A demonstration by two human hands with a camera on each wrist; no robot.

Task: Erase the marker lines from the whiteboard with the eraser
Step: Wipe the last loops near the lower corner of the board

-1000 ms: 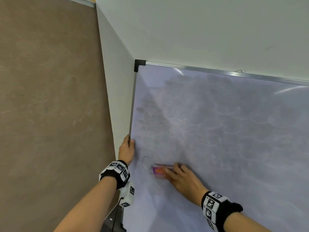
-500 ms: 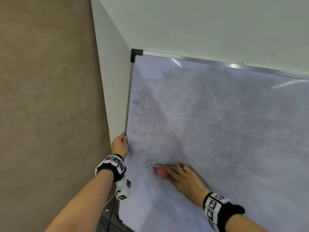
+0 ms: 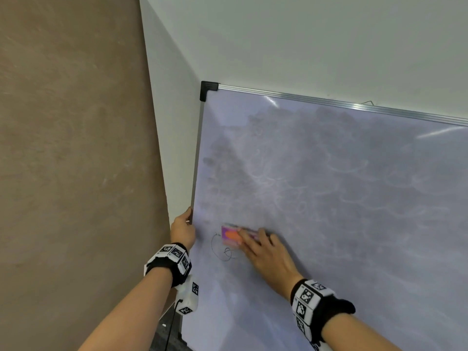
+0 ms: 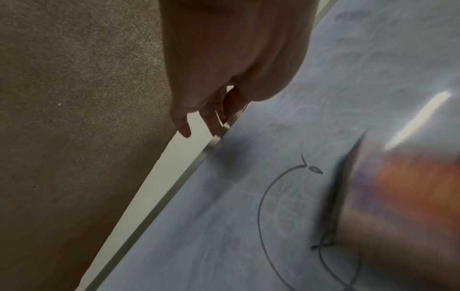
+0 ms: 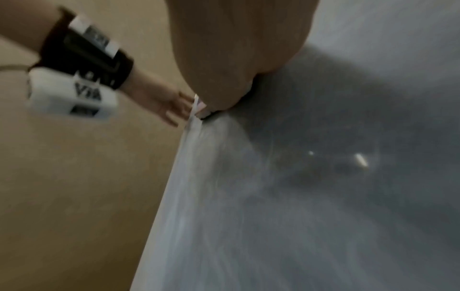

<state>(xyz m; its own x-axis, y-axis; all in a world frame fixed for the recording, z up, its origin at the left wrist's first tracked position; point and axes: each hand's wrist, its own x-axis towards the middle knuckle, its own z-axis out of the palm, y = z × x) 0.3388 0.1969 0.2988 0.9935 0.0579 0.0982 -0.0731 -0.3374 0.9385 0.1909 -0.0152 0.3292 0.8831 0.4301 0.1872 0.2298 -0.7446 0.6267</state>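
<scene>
Your right hand (image 3: 266,252) has its fingers laid flat over the small pink-and-orange block eraser (image 3: 231,236), pressing it onto the big aluminium-framed whiteboard (image 3: 329,198) near the board's left edge, about level w/ your left hand. What's left to wipe, the thin black marker lines (image 3: 222,250) (an open curve plus a small loop), sits just below the eraser and slightly toward that left edge, approx. touching its lower side. The eraser's long axis runs roughly across the board, so, in my judgement, a short stroke down and a bit left should cover the curve w/ its full width. Your left hand (image 3: 182,230) is curled round the frame's left rail (image 4: 221,130), steadying the board; it's nearer the lines but busy, so keep wiping w/ the right. The rest of the board shows only grey smudge.
</scene>
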